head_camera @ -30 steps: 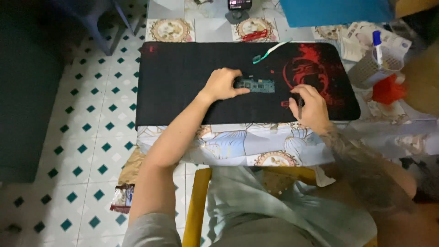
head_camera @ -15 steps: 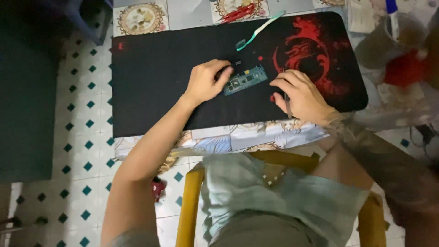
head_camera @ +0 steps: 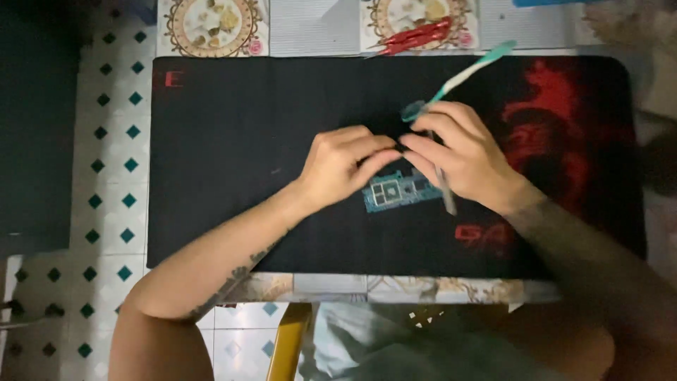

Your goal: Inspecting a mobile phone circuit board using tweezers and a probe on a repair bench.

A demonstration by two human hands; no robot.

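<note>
The tiled floor (head_camera: 106, 162) with its green diamonds runs down the left of the frame, and beside it the patterned tabletop (head_camera: 310, 28) shows as a strip along the top and again below the mat. A large black desk mat (head_camera: 233, 141) with a red dragon print at its right end covers most of the tabletop; it fills far more of the frame than half a second ago and now lies square rather than tilted. A yellow chair (head_camera: 289, 342) edge shows at the bottom centre.

Both hands have drawn together at the middle of the mat, where earlier they were apart on either side of the board. The left hand (head_camera: 342, 166) has its fingers curled narrow, the tips meeting those of the right hand (head_camera: 462, 155) just above the small teal circuit board (head_camera: 395, 192), which lies flat on the mat under the fingertips. The right hand is closed around a thin grey tool (head_camera: 444, 190) that slants down past the board's right end.

A teal toothbrush (head_camera: 469, 67) lies diagonally at upper centre, its bristle end just behind the right hand's knuckles. A red tool (head_camera: 412, 37) rests on the tabletop above the mat.
</note>
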